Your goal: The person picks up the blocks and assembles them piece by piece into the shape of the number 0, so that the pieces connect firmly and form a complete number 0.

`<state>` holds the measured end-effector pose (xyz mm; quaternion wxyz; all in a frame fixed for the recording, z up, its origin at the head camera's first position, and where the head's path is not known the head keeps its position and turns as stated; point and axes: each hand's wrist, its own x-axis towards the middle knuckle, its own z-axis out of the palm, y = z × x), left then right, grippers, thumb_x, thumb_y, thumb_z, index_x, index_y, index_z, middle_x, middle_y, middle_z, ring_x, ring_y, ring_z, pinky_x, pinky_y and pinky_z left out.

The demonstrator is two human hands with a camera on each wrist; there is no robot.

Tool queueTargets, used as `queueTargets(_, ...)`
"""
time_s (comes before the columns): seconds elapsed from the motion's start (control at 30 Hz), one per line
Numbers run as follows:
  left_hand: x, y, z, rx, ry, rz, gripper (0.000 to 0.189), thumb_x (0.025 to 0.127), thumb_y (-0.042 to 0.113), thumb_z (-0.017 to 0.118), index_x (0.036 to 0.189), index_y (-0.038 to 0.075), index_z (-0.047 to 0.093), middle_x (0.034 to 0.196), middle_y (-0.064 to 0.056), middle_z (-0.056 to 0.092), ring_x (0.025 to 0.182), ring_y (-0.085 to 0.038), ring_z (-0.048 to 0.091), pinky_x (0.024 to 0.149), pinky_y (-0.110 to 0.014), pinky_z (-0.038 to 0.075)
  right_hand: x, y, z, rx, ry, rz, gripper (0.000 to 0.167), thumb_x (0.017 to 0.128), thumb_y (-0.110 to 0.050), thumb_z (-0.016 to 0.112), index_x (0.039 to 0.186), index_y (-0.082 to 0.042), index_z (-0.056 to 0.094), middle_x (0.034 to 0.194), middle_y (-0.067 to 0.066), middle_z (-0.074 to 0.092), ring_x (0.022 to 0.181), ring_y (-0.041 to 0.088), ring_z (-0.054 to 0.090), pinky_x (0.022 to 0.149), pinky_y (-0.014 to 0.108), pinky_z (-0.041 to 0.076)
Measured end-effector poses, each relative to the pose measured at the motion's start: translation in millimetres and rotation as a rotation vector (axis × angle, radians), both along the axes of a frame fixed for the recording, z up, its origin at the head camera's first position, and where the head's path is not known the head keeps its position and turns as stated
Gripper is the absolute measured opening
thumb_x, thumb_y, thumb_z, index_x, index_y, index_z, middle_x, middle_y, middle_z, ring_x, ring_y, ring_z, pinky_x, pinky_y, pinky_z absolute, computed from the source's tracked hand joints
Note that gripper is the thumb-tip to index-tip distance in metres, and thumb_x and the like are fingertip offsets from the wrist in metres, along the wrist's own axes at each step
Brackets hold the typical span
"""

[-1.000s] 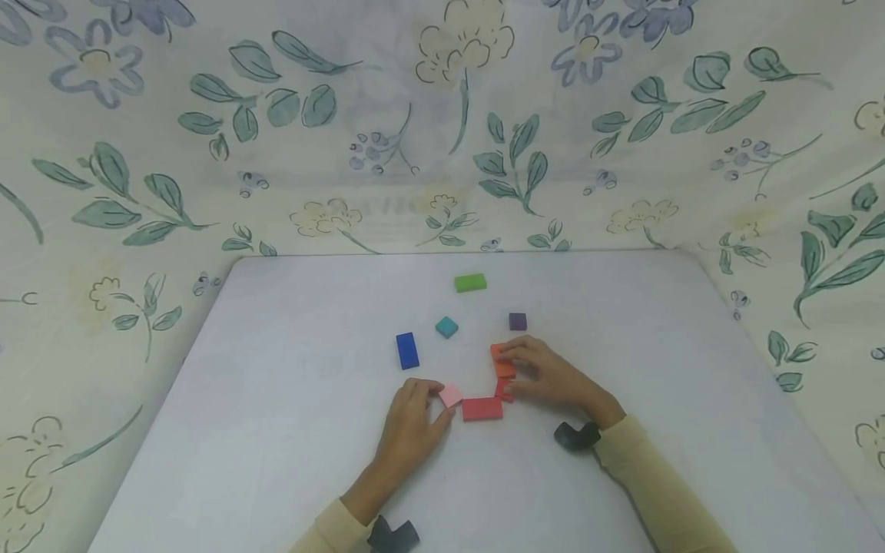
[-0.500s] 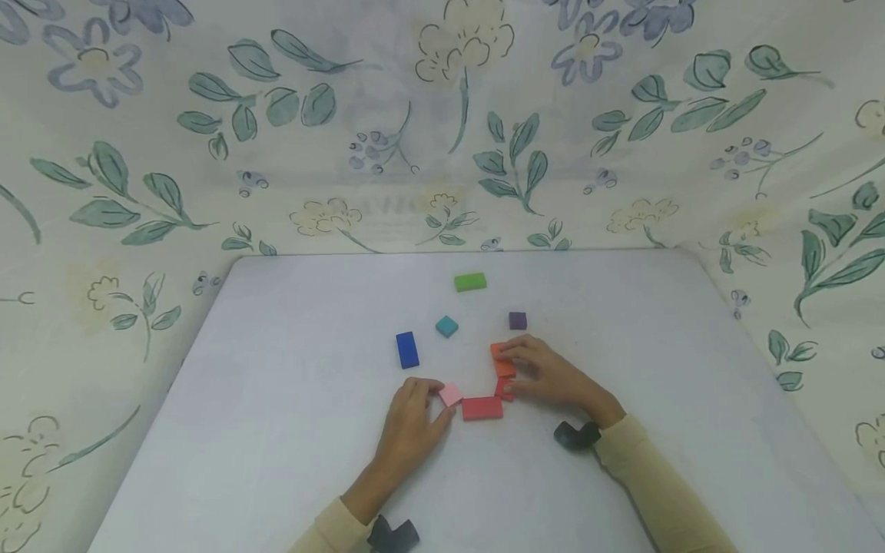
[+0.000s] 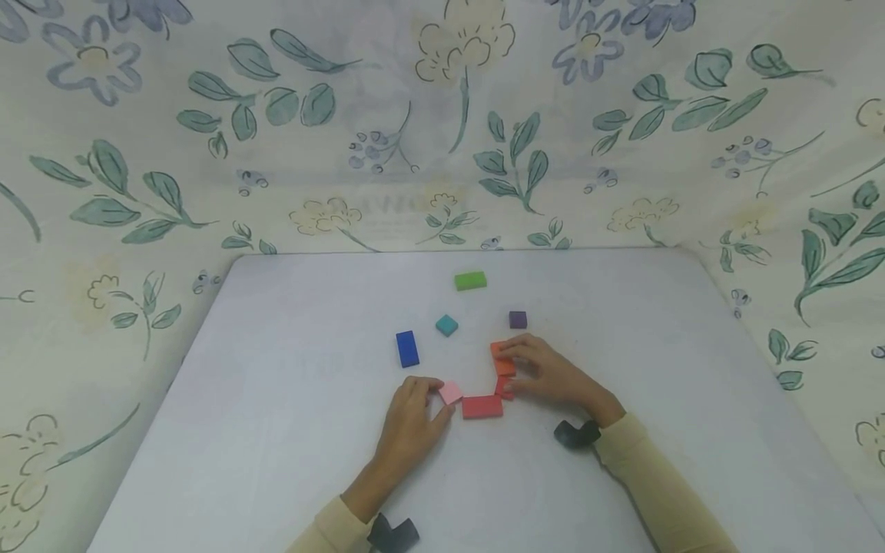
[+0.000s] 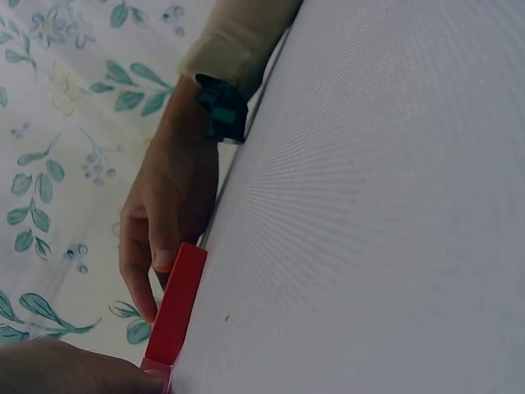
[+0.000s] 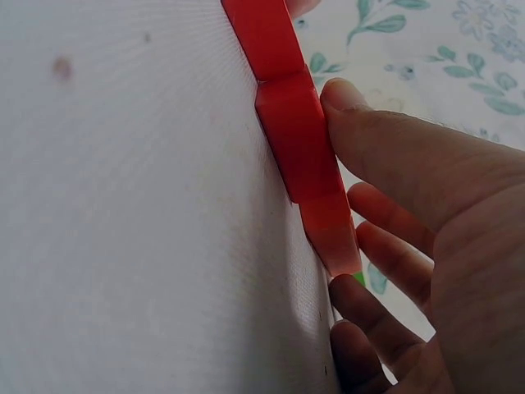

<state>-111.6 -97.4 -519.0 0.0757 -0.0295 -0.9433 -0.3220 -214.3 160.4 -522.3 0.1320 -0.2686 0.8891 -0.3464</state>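
My left hand [image 3: 409,426] pinches a pink square block [image 3: 451,393] between thumb and forefinger, flat on the white table. Its corner meets the left end of a long red block [image 3: 482,407]. At that block's right end sits a small red block [image 3: 502,387], and an orange block [image 3: 505,370] continues the line toward the back. My right hand [image 3: 556,378] spans these last two, fingertips over the orange block and thumb against the small red one. In the right wrist view the thumb [image 5: 349,103] lies along the red block's outer edge, and the curled fingers sit around the orange end.
Behind the hands lie a blue block [image 3: 408,349], a teal block [image 3: 446,326], a purple cube [image 3: 518,319] and a green block [image 3: 471,281]. Flowered cloth [image 3: 429,115] hangs at the white table's [image 3: 311,322] back and sides. Dark wrist mounts [image 3: 394,534] stick out at both wrists.
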Motion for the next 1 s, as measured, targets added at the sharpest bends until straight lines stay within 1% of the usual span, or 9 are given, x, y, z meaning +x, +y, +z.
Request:
queueTargets(0.23,-0.3,-0.2,0.8,0.005,0.003,-0.002,0.036,0.087,0.019,0.077,0.118,0.009,0.063,0.107,-0.003,0.060,0.094,-0.014,0.056,0.081,-0.031,0.054,-0.7,-0.4,-1.0,0.013,0.004,0.001,0.055,0.084,-0.035,0.080,0.135,-0.026,0.061,0.142,-0.005,0.050,0.138,0.021,0.044,0.109,0.047,0.045)
queueTargets(0.47,-2.0,-2.1,1.9,0.013,0.005,-0.009,0.036,0.086,0.019,0.077,0.118,0.009,0.063,0.106,-0.003,0.060,0.093,-0.014,0.055,0.080,-0.030,0.053,-1.5,-1.1,0.0,0.008,0.011,0.003,0.054,0.084,-0.032,0.080,0.135,-0.025,0.061,0.142,-0.004,0.051,0.138,0.022,0.044,0.110,0.047,0.044)
queueTargets(0.6,-2.4,-1.6,1.8,0.024,0.000,-0.007,0.041,0.087,0.022,0.077,0.122,0.010,0.061,0.108,-0.003,0.061,0.095,-0.015,0.058,0.082,-0.031,0.055,-1.6,0.0,1.4,0.003,0.009,0.006,0.054,0.085,-0.034,0.080,0.135,-0.026,0.061,0.142,-0.004,0.051,0.138,0.022,0.044,0.110,0.048,0.044)
queueTargets(0.7,-2.0,-1.0,3.1,0.066,-0.023,0.007,0.047,0.087,0.026,0.077,0.128,0.012,0.057,0.111,-0.002,0.060,0.096,-0.013,0.058,0.082,-0.030,0.056,-1.4,0.8,3.0,-0.003,0.012,0.009,0.055,0.084,-0.035,0.080,0.135,-0.025,0.062,0.141,-0.004,0.051,0.137,0.022,0.044,0.109,0.048,0.045)
queueTargets(0.8,-2.2,-2.4,5.7,0.150,-0.052,0.028,0.050,0.090,0.030,0.074,0.133,0.014,0.053,0.112,-0.002,0.058,0.092,-0.012,0.056,0.078,-0.027,0.054,-1.3,1.0,4.0,-0.016,0.006,0.012,0.055,0.084,-0.034,0.081,0.135,-0.025,0.062,0.141,-0.004,0.052,0.137,0.022,0.044,0.110,0.048,0.044)
queueTargets(0.9,-7.7,-11.5,7.8,0.225,-0.052,0.050,0.046,0.092,0.030,0.071,0.132,0.013,0.055,0.111,-0.004,0.058,0.089,-0.013,0.055,0.075,-0.027,0.051,-0.2,0.0,3.3,-0.037,-0.028,0.009,0.055,0.084,-0.032,0.080,0.135,-0.025,0.061,0.141,-0.004,0.052,0.137,0.022,0.044,0.111,0.049,0.043)
queueTargets(1.0,-21.6,-31.4,12.2,0.234,-0.022,0.083,0.039,0.093,0.026,0.070,0.127,0.008,0.060,0.109,-0.007,0.061,0.091,-0.018,0.057,0.077,-0.031,0.050,-1.4,-1.5,4.3,-0.043,-0.082,-0.006,0.054,0.085,-0.035,0.079,0.135,-0.028,0.060,0.142,-0.008,0.050,0.138,0.019,0.042,0.111,0.048,0.042)
